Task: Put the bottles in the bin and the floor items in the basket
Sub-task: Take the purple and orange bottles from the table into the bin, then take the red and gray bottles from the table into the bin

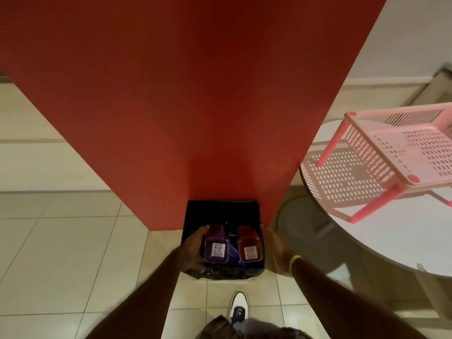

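Black liner covers the bin, which stands on the tiled floor against the foot of a red pillar. Two bottles are over its mouth, both with white labels facing up: a purple bottle on the left and a red bottle on the right, just beside each other.

Left hand: fingers wrapped around the purple bottle's left side, clearly grasping it. Right hand: pressed along the outer side of the red bottle, at the bin's right edge; fingertips hidden, so whether it grips the bottle or only steadies it cannot be told. Yellow band on that wrist.

Progress, as judged: the bottle step is near its end. Both bottles are at the bin but neither looks released; whether they already rest on the bottom is unclear. A blue-purple object lies between them inside the bin, unidentifiable.

Pink basket sits on the round white table to the right, well apart from the bin, and appears to hold nothing. No floor items are visible in this view. Basket step judged not yet begun.
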A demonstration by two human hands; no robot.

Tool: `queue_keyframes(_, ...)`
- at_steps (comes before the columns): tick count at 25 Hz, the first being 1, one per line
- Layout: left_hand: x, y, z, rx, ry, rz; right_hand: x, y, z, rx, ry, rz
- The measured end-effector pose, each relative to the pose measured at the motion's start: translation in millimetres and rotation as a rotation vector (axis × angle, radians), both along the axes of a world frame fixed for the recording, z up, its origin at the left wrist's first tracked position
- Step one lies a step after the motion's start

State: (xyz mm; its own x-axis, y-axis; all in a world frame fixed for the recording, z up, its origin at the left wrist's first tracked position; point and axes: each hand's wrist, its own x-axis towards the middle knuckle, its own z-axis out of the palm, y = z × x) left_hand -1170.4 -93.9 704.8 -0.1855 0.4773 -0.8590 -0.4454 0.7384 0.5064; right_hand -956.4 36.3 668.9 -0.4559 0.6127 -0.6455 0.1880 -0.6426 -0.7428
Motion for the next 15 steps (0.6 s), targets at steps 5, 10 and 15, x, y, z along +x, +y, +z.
queue_keyframes(5, -29.6, 3.5, -29.7, -0.073, 0.177, -0.022, 12.0, 24.1, -18.4, 0.164, -0.042, 0.003)
queue_keyframes(10, -45.8, -0.7, -49.4, -0.004, 0.480, -0.293, 42.4, 4.3, -33.5, 0.422, -0.418, 0.127)
queue_keyframes(15, -43.0, -9.1, -51.3, 0.062, 0.796, -0.819, 58.2, -31.8, -21.2, 0.507, -0.632, 0.229)
